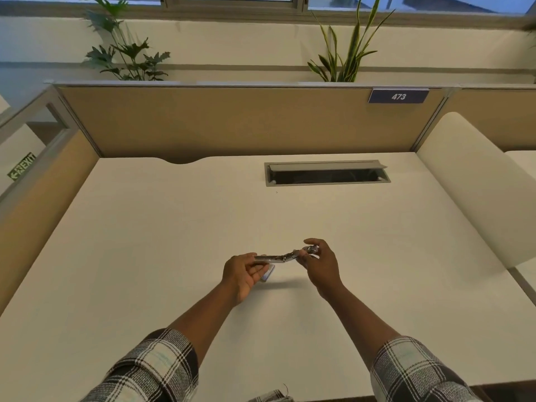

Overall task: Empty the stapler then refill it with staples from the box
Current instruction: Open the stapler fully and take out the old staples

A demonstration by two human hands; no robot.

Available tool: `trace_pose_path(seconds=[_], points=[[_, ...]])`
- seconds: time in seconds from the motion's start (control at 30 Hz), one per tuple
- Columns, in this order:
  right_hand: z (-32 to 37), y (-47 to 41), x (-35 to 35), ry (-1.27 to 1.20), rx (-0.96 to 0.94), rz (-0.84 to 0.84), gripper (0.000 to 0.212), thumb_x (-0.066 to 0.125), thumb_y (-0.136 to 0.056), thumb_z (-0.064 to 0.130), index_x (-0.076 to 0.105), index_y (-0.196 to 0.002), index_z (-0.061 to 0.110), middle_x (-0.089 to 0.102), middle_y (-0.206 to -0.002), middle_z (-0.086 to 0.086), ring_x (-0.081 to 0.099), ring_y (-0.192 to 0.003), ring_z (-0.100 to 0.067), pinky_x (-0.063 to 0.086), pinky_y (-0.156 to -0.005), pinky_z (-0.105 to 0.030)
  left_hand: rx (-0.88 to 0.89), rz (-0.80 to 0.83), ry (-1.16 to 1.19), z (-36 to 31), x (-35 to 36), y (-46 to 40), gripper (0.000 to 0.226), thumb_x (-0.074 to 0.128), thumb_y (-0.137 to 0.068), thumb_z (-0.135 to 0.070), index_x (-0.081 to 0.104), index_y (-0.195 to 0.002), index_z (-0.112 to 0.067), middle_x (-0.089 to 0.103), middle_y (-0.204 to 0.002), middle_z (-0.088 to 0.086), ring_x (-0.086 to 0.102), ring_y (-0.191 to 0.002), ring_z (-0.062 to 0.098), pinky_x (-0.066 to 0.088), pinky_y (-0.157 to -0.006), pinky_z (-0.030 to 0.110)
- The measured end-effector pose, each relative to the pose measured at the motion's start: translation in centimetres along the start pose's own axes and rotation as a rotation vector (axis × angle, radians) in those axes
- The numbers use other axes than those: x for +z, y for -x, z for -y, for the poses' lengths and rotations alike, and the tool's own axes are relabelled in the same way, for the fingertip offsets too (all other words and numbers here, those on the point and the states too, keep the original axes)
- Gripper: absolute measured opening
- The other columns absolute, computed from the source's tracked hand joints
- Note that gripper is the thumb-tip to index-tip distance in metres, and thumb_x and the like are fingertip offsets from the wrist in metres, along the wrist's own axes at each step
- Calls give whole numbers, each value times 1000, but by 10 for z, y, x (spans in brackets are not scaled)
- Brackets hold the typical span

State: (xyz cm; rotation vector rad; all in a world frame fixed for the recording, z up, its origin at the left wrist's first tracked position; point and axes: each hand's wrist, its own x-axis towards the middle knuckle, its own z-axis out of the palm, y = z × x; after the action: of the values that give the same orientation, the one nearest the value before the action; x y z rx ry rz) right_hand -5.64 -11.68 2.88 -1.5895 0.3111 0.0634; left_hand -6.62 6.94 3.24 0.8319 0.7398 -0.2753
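Observation:
A small metal stapler (282, 256) is held above the white desk (174, 227), swung wide open at its hinge so its two arms lie almost in a line. My left hand (242, 272) grips the left arm of the stapler. My right hand (320, 264) pinches the right arm near its tip. Under my left fingers a small pale blue staple box (268, 274) lies on the desk, partly hidden by the hand. I cannot make out any staples.
A grey cable tray with its lid raised (326, 173) is set into the desk at the back right. A tan partition (232, 120) closes off the back, with plants behind it. A rounded white divider (475, 181) stands at the right.

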Motion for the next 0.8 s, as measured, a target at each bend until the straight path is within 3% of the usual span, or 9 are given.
trace_pose_path(seconds=[0.1,0.2,0.37,0.53,0.7,0.8], points=[[1,-4,-3,-154,61,-26,31,64,-86,-3,55,-109,15,62,-103,-21,68,-97,-31,58,-82,-34,-71,34,24,6,-6,-3,13,42,-87,7,54,-90,5,64,-98,31,71,-78,40,63,-65,39],[0,-9,-4,-238,101,-46,38,68,-84,0,49,-116,11,65,-106,-25,70,-98,-34,58,-84,-40,-128,77,-65,12,-12,-5,24,43,-77,5,56,-98,6,66,-112,30,72,-93,39,61,-68,38],[2,-11,-2,-248,113,-2,34,66,-86,0,51,-116,7,65,-106,-31,71,-94,-35,57,-86,-43,-109,113,-476,8,-6,4,16,52,-85,-11,66,-90,-4,72,-94,14,72,-81,28,55,-70,32],[0,-9,-1,-142,70,50,31,64,-87,1,56,-115,13,64,-106,-24,72,-91,-32,58,-86,-43,-71,294,-950,4,-2,7,32,46,-87,-25,71,-99,-10,75,-87,7,70,-73,24,46,-62,25],[2,-7,3,-69,67,120,34,66,-87,6,58,-119,15,69,-103,-19,72,-91,-29,59,-85,-42,-99,321,-880,6,10,9,31,41,-95,-22,66,-102,-4,70,-87,14,65,-75,24,51,-67,30],[5,-5,7,55,56,147,36,67,-85,12,55,-118,19,73,-99,-10,72,-90,-24,57,-79,-35,-97,319,-806,11,18,9,35,40,-98,-27,62,-109,-3,69,-93,18,67,-81,28,55,-73,38]])
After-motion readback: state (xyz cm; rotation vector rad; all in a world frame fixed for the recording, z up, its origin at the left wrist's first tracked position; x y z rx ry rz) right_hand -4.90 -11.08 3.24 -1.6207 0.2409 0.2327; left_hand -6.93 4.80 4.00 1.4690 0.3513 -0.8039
